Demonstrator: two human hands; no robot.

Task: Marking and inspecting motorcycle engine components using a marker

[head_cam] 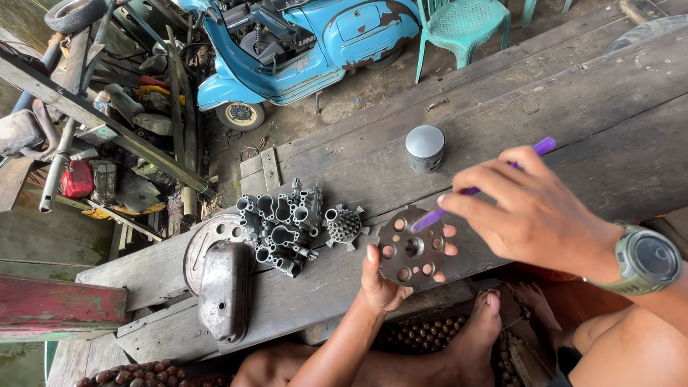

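On the plank surface (573, 93) lie a carburetor block (281, 226), a toothed gear (345, 226) and a silver piston (425, 149). The left hand (383, 283) grips a perforated metal disc (411, 248) above the surface's edge; the right hand (534, 211) pinches a purple brush (473, 190) touching it.

Workbench (573, 93) runs across the view. On it, left to right: cover (223, 290) lying on a round plate (215, 231), carburetor cluster (281, 226), small toothed hub (345, 226) just beside it. Piston (425, 148) stands farther back, well apart. Left hand (383, 283) holds a holed disc (411, 247) at the near edge; right hand (534, 211) above it, brush (476, 188) on the disc. Scooter (301, 43) and chair (462, 25) behind the bench.
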